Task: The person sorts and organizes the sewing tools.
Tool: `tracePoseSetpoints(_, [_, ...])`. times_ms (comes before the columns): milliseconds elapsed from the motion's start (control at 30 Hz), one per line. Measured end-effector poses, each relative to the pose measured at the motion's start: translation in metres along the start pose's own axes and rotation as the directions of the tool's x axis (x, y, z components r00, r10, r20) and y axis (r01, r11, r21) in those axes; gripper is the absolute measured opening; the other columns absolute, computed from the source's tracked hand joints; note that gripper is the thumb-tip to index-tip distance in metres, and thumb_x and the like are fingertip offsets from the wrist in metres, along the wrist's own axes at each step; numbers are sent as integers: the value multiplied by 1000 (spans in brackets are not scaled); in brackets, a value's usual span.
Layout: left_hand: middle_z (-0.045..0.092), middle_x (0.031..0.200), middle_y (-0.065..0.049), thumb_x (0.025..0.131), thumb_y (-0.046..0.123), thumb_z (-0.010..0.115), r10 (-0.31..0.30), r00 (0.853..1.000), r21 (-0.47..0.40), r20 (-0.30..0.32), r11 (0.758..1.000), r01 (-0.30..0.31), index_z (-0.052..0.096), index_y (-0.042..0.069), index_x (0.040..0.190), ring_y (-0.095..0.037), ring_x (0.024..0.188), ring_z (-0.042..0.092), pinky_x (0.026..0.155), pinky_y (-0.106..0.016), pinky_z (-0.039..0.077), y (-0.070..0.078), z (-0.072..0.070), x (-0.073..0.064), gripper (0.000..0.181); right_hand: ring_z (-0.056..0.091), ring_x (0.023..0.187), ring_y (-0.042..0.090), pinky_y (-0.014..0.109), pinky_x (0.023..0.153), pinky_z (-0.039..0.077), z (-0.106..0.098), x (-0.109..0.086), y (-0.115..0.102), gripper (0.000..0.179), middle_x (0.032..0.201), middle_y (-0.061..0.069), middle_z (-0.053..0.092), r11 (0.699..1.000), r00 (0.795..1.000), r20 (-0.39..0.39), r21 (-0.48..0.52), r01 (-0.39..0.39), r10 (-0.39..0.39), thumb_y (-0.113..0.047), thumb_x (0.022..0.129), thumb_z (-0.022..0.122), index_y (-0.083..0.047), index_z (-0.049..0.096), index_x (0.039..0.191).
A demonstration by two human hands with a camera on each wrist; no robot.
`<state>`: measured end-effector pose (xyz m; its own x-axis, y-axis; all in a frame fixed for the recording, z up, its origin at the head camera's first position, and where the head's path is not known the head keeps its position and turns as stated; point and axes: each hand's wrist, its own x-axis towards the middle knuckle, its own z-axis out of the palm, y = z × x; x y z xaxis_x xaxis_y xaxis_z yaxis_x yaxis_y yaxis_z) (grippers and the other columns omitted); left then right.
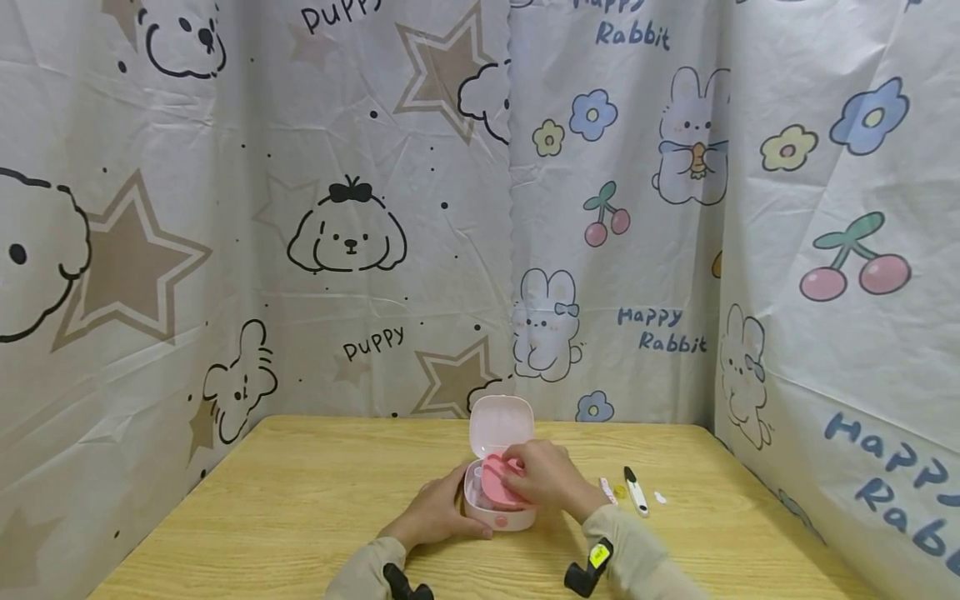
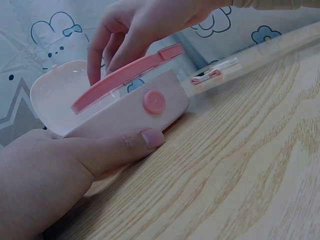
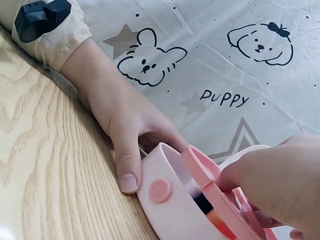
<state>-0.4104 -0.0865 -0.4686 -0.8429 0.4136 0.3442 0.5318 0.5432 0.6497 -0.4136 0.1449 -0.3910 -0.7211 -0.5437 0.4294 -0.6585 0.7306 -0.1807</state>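
A pale pink storage box stands on the table, its hinged lid raised at the back. A round, darker pink button sits on its front. My left hand grips the box's left side, thumb along the front and fingers behind. With fingers curled over it, my right hand holds a pink inner tray at the box opening. This tray is tilted, raised partly out of the box. Below it, dark and orange-red contents show in the right wrist view; most of them are hidden.
Right of the box on the wooden table lie a pink-and-white strip, a small yellow piece, a slim white-and-black tool and a small white piece. Printed curtains surround the table's back and sides.
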Motion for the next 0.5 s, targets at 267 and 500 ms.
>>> tracePoseSetpoints(267, [54, 149, 3, 69, 57, 92, 4, 1000, -21, 7, 1000, -4, 36, 20, 161, -24, 132, 52, 109, -55, 40, 0, -2, 0, 114, 66, 85, 19, 46, 72, 51, 5, 4, -8, 16, 93, 2, 75, 1000, 1000, -14, -8, 17, -17, -22, 89, 80, -10, 78, 100])
tracePoseSetpoints(500, [50, 155, -7, 70, 60, 91, -22, 1000, 21, 14, 1000, 22, 33, 10, 162, -30, 137, 49, 113, -57, 37, 1, -1, -1, 119, 64, 84, 17, 45, 70, 47, 11, 7, -8, 19, 93, 3, 75, 1000, 1000, -5, -5, 18, -18, -22, 88, 80, -9, 78, 102])
